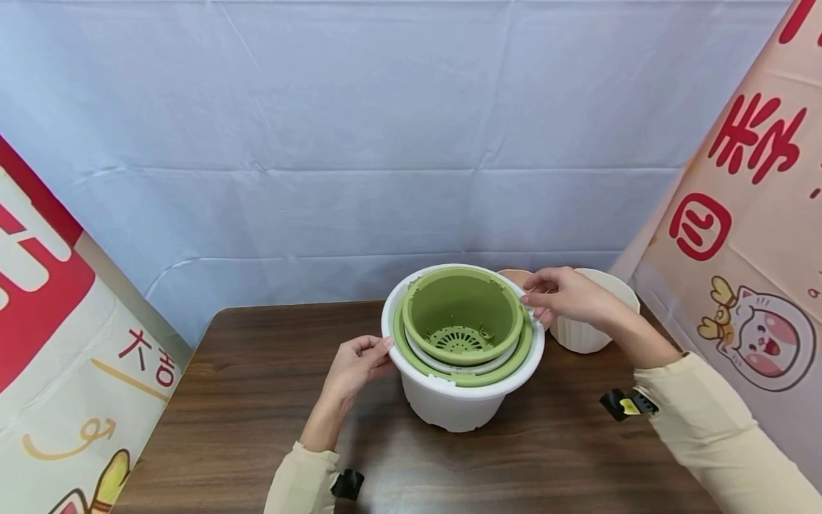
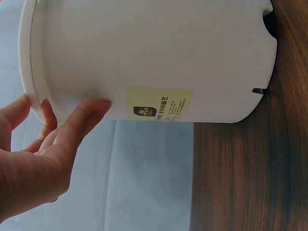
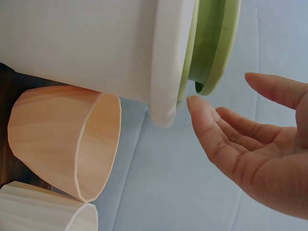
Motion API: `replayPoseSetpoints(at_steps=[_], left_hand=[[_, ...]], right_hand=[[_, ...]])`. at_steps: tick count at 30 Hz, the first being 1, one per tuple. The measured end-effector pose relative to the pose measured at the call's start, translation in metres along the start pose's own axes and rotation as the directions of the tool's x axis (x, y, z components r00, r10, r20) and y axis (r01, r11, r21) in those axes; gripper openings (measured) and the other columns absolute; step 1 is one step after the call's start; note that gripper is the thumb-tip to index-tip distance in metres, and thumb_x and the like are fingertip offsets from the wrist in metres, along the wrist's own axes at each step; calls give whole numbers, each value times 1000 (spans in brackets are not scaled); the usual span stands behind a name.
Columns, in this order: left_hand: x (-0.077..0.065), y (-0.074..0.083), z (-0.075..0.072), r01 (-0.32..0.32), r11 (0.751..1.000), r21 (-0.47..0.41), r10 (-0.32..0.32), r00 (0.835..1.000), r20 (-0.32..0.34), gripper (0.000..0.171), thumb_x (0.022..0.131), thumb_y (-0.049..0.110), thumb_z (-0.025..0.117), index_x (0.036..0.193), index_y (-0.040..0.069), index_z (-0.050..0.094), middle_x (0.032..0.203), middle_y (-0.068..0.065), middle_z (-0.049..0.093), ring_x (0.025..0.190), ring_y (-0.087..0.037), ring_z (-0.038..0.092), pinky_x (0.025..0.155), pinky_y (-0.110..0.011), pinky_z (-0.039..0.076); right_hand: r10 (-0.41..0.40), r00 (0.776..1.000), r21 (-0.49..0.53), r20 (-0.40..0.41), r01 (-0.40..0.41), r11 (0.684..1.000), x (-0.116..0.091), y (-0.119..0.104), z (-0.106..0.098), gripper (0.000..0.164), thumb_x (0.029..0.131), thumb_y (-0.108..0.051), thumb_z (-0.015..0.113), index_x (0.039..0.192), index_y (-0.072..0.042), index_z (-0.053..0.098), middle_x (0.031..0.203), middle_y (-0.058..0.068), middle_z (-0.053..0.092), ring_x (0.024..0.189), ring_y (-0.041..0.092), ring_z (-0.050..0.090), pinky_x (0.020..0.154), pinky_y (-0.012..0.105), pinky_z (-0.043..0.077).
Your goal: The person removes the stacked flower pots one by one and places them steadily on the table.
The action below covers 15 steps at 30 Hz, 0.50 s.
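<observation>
A large white plant pot [image 1: 449, 410] stands upright on the table, with smaller pots nested inside it. The innermost is a green pot [image 1: 459, 296] with a slotted bottom and dark bits in it; a white rim and another green rim [image 1: 497, 376] show around it. My left hand [image 1: 356, 364] pinches the white pot's rim at its left side, thumb over the edge and fingers beneath. In the left wrist view a yellow label [image 2: 159, 103] sits on the pot's wall. My right hand [image 1: 571, 296] is at the stack's right edge, thumb and fingers apart, fingertips close to the green rims.
Behind the stack on the right are a peach pot [image 3: 53, 134] and a white ribbed pot [image 1: 578, 335], side by side. The brown wooden table [image 1: 276, 378] ends at a pale cloth backdrop [image 1: 359, 143]. Printed banners [image 1: 758, 235] hang at both sides.
</observation>
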State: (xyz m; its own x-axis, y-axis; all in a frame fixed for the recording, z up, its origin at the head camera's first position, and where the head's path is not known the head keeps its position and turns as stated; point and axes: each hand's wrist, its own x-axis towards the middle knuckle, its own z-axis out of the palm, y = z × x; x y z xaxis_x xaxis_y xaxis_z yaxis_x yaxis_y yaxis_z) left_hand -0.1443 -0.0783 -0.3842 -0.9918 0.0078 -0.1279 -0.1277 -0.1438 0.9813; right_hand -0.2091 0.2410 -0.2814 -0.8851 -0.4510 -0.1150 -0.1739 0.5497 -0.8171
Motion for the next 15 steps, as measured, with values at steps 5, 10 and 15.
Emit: replayPoseSetpoints(at_steps=[5,10,15], left_hand=[[1,0,0,3,1000,-1,-3,1000,1,18,90,5,58,95,-12,57,83,-12,64,80,-17,64,83,-45,49],[0,-1,0,5,1000,-2,-5,1000,3,19,89,5,58,96,-12,57,83,-11,64,79,-16,64,81,-43,50],[0,-1,-1,0,1000,0,0,1000,5,19,89,6,58,96,-12,57,83,-11,64,79,-17,64,80,-41,51]], right_hand=[[-5,1000,25,9,4,1000,3,0,5,38,88,-4,57,115,19,42,88,18,57,67,17,59,60,32,55],[16,1000,60,10,-17,998,4,0,8,40,87,-3,58,115,19,40,88,16,58,67,17,62,62,31,55],[30,999,81,21,-31,996,5,-1,10,41,86,-1,57,116,20,38,86,15,57,66,19,63,63,33,56]])
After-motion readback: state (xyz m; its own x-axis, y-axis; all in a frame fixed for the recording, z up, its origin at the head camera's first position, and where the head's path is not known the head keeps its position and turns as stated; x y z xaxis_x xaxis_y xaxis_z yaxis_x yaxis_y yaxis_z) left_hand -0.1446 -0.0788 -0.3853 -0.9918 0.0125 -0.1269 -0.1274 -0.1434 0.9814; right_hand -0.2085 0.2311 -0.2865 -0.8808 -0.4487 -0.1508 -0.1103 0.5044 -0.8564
